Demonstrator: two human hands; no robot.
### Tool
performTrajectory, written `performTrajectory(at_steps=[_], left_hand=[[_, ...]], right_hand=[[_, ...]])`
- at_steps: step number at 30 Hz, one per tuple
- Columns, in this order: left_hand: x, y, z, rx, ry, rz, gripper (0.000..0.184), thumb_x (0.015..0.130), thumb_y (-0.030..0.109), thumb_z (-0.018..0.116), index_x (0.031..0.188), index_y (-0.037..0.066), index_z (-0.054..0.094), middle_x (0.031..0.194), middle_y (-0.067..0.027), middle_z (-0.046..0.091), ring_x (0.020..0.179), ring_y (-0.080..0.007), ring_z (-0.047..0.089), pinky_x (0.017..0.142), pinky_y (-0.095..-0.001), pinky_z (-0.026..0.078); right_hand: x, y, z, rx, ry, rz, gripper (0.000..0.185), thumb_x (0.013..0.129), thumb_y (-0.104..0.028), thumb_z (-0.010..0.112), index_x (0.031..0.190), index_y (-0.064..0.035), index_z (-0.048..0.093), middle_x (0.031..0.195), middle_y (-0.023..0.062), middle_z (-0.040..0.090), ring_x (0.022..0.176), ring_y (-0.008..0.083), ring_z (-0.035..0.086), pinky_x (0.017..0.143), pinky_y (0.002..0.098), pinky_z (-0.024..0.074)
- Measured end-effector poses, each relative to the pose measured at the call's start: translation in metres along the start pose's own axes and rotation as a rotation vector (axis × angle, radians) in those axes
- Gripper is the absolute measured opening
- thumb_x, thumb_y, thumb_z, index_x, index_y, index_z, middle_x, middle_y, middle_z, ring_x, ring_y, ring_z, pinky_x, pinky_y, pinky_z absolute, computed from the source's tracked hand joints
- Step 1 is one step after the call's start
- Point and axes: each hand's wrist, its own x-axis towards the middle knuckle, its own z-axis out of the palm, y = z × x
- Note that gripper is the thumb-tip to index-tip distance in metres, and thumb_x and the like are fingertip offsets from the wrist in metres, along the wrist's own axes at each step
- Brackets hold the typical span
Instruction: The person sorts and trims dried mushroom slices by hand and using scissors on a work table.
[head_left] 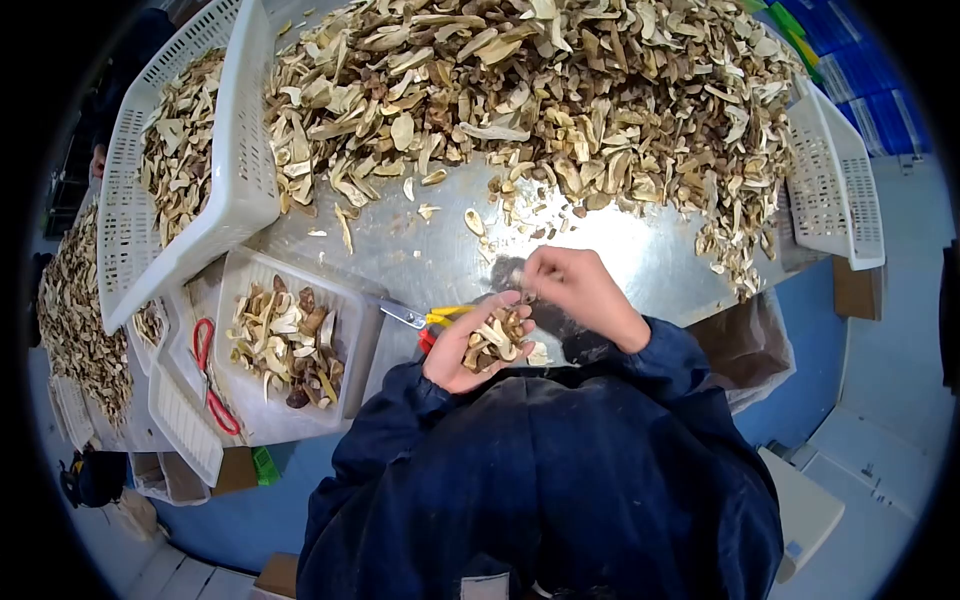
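Note:
My left hand (462, 352) is cupped palm up near the table's front edge and holds a small heap of dried mushroom slices (496, 340). Just to its upper right, my right hand (580, 290) has its thumb and fingers pressed together; whatever is between them is too small to name. Scissors with yellow and red handles (440, 318) lie beside my left hand, partly hidden by it. A large pile of dried mushroom slices (560, 90) covers the back of the metal table (400, 240).
A clear plastic tub (352, 340) of slices stands at the left, with red-handled scissors (206, 375) beside it. A white basket (245, 150) of slices leans at the upper left; another white basket (850, 180) is at the right. A lined box (755, 345) stands below the table edge.

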Motion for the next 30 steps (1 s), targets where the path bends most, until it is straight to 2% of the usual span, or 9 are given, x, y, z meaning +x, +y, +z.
performTrajectory(at_steps=[1, 3, 4, 8, 11, 15, 23, 27, 30], left_hand=[[0.002, -0.001, -0.002, -0.007, -0.026, 0.0, 0.037, 0.099, 0.029, 0.042, 0.128, 0.006, 0.045, 0.114, -0.0077, 0.056, 0.106, -0.0206, 0.056, 0.094, -0.0415, 0.047], [0.006, -0.003, -0.009, -0.02, -0.058, -0.007, 0.036, 0.1, 0.031, 0.04, 0.126, 0.007, 0.046, 0.114, -0.0076, 0.056, 0.106, -0.0207, 0.056, 0.093, -0.0411, 0.047], [0.009, -0.004, -0.012, -0.027, -0.064, -0.013, 0.035, 0.1, 0.031, 0.039, 0.124, 0.007, 0.047, 0.114, -0.0079, 0.057, 0.107, -0.0213, 0.056, 0.093, -0.042, 0.047], [0.005, -0.004, -0.01, -0.078, -0.034, -0.003, 0.033, 0.1, 0.033, 0.037, 0.115, 0.007, 0.053, 0.11, -0.0083, 0.059, 0.1, -0.0236, 0.059, 0.086, -0.0375, 0.049], [0.003, -0.001, -0.007, -0.13, -0.048, 0.041, 0.031, 0.099, 0.034, 0.043, 0.11, 0.008, 0.055, 0.109, -0.0086, 0.059, 0.104, -0.0266, 0.058, 0.091, -0.0435, 0.048], [-0.013, 0.007, -0.022, -0.314, -0.24, 0.134, 0.023, 0.099, 0.028, 0.044, 0.104, 0.008, 0.055, 0.111, -0.0081, 0.058, 0.107, -0.0266, 0.057, 0.094, -0.0475, 0.045], [-0.156, 0.1, -0.036, 0.49, 0.288, 1.129, 0.028, 0.097, 0.029, 0.045, 0.108, 0.004, 0.053, 0.101, -0.0094, 0.059, 0.096, -0.0228, 0.059, 0.084, -0.0351, 0.05], [-0.203, 0.139, -0.067, 0.249, 0.511, 1.294, 0.024, 0.097, 0.02, 0.047, 0.111, 0.003, 0.055, 0.106, -0.0092, 0.06, 0.098, -0.0207, 0.059, 0.086, -0.0344, 0.048], [-0.207, 0.154, -0.074, 1.026, 1.007, 1.298, 0.028, 0.094, 0.016, 0.051, 0.115, -0.001, 0.056, 0.112, -0.0089, 0.059, 0.105, -0.0202, 0.056, 0.092, -0.0309, 0.044]], right_hand=[[-0.008, -0.015, 0.001, 0.228, -0.168, 0.16, 0.014, 0.085, -0.012, 0.062, 0.082, 0.0012, 0.059, 0.066, 0.0069, 0.061, 0.066, 0.0159, 0.063, 0.06, 0.0278, 0.0481], [-0.012, -0.02, 0.008, -0.093, -0.143, -0.087, 0.01, 0.085, -0.006, 0.061, 0.092, 0.0009, 0.061, 0.075, 0.0078, 0.065, 0.067, 0.0112, 0.063, 0.062, 0.0241, 0.0495], [-0.014, -0.033, 0.009, 0.013, -0.209, 0.1, 0.017, 0.084, -0.005, 0.06, 0.1, -0.0002, 0.062, 0.08, 0.0093, 0.066, 0.068, 0.0134, 0.064, 0.063, 0.0252, 0.0501], [-0.017, -0.029, 0.024, -0.147, -0.062, -0.422, 0.027, 0.083, -0.002, 0.052, 0.109, -0.0006, 0.06, 0.08, 0.0132, 0.066, 0.063, 0.0161, 0.065, 0.06, 0.0268, 0.0503], [-0.015, -0.03, 0.006, 0.109, -0.041, -0.078, 0.025, 0.083, 0.004, 0.045, 0.102, 0.0023, 0.061, 0.084, 0.0128, 0.065, 0.058, 0.0158, 0.062, 0.054, 0.0286, 0.0504], [-0.012, -0.027, -0.019, 0.15, -0.002, -0.001, 0.03, 0.079, 0.01, 0.039, 0.098, 0.0046, 0.063, 0.082, 0.0073, 0.066, 0.056, 0.0099, 0.059, 0.05, 0.0216, 0.0449], [-0.014, 0.002, -0.043, 0.252, 0.13, 0.13, 0.022, 0.088, 0.002, 0.045, 0.101, 0.0031, 0.063, 0.074, 0.0078, 0.065, 0.051, 0.0086, 0.056, 0.043, 0.0181, 0.0358], [-0.015, 0.013, -0.049, 0.264, 0.226, 0.125, 0.019, 0.09, -0.004, 0.05, 0.104, 0.0023, 0.062, 0.075, 0.0077, 0.065, 0.052, 0.0083, 0.055, 0.044, 0.0191, 0.0359], [-0.012, 0.02, -0.059, 0.236, 0.412, 0.197, 0.015, 0.089, -0.008, 0.053, 0.095, 0.001, 0.063, 0.073, 0.0051, 0.064, 0.051, 0.0069, 0.052, 0.045, 0.0196, 0.035]])
